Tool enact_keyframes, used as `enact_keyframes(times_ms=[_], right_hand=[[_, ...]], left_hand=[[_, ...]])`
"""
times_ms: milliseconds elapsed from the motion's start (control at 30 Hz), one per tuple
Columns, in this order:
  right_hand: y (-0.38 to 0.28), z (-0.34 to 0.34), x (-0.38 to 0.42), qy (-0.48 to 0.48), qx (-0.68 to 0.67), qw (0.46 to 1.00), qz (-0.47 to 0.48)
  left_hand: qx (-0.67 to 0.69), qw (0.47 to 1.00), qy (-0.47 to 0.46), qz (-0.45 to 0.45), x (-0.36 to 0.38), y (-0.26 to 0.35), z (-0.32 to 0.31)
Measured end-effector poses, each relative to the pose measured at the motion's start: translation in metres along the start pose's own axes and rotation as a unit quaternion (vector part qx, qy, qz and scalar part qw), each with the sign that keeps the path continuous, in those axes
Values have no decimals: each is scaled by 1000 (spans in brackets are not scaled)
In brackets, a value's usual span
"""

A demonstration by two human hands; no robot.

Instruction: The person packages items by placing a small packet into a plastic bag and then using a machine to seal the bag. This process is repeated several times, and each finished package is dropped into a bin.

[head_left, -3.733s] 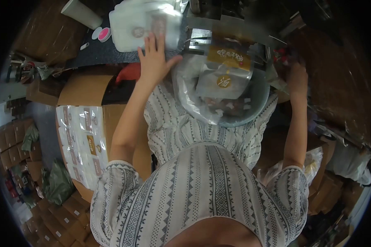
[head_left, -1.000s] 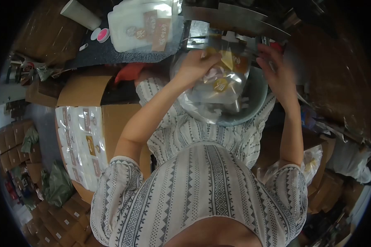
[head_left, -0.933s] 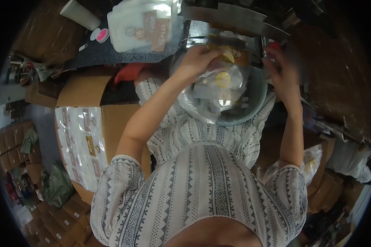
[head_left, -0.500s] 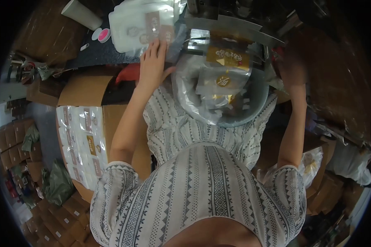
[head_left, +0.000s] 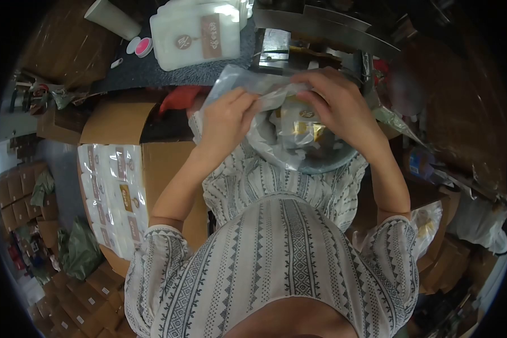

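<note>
Over the grey-blue tub point(head_left: 343, 162) on the person's lap point(head_left: 281, 181), both hands have a clear plastic bag point(head_left: 222, 81) up in the air, left hand point(head_left: 222, 125) with thumb and fingers pinched on one side, right hand point(head_left: 343, 107) pinching the other end. Some gold-printed packaging point(head_left: 308, 132) sits in the tub just below, and beyond the left hand there's a stack of printed white bags point(head_left: 183, 40) on a dark blue cloth point(head_left: 188, 74).

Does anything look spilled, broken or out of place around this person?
Nothing obviously spilled or broken. The small pink-filled tub sits open, apparently with its white lid beside it. The held clear plastic bag looks creased, probably just from handling.
</note>
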State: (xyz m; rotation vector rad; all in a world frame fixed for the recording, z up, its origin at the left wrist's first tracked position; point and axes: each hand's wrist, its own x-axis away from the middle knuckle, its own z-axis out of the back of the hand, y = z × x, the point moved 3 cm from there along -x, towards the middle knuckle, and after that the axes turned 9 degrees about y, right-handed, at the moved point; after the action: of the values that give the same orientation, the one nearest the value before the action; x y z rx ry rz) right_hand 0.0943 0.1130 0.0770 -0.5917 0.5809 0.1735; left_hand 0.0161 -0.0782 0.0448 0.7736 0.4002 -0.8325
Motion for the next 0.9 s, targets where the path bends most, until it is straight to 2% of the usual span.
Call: enact_keyframes(times_ms=[67, 100, 133, 167, 200, 267, 300, 367, 400, 467, 500, 567, 600, 633, 667, 700, 733, 767, 800, 867, 900], right_hand=[[12, 1, 5, -50, -129, 977, -164], [19, 2, 8, -51, -127, 977, -164], [32, 4, 13, 5, -127, 972, -197], [42, 9, 16, 61, -126, 964, -227], [45, 16, 20, 60, -125, 964, -226], [51, 36, 28, 57, -22, 965, -254], [50, 46, 32, 58, -20, 965, -256], [52, 61, 40, 11, 37, 956, -289], [61, 65, 44, 11, 37, 956, -290], [91, 74, 55, 95, 211, 943, -238], [113, 72, 66, 94, 211, 943, -240], [157, 62, 83, -7, 303, 902, -307], [155, 63, 78, -4, 303, 903, -305], [149, 65, 73, 2, 287, 904, -318], [145, 64, 73, 7, 270, 903, -333], [143, 64, 76, 6, 268, 903, -335], [144, 64, 76, 1, 280, 896, -345], [146, 65, 73, 0, 292, 889, -354], [144, 66, 71, 2, 292, 888, -355], [136, 68, 71, 6, 265, 898, -350], [137, 67, 73, 4, 265, 898, -351]], left_hand=[[120, 988, -92, 12, 3, 0, -22], [121, 988, -91, 12, 1, 4, -31], [240, 941, -166, 173, 1, 3, -47], [346, 849, -232, 325, 2, 1, -62], [347, 849, -231, 324, -7, 0, -69], [359, 802, -282, 385, -24, -5, -86], [361, 801, -284, 384, -29, -5, -95], [473, 722, -189, 469, -33, -5, -107], [473, 722, -189, 469, -33, -4, -107], [448, 722, -178, 496, -32, -3, -107], [448, 721, -180, 497, -32, -5, -104], [261, 877, -197, 352, -43, -23, -84], [166, 959, -65, 220, -53, -46, -70], [62, 992, 70, 80, -54, -69, -59], [60, 992, 68, 82, -41, -89, -56], [-112, 992, 58, 30, -28, -105, -55], [-281, 958, 48, -25, -23, -108, -54], [-245, 965, 40, -84, -7, -104, -53], [-245, 965, 40, -86, -2, -98, -46], [-194, 979, -36, -49, 10, -91, -35], [-193, 979, -37, -47, 12, -95, -31]])
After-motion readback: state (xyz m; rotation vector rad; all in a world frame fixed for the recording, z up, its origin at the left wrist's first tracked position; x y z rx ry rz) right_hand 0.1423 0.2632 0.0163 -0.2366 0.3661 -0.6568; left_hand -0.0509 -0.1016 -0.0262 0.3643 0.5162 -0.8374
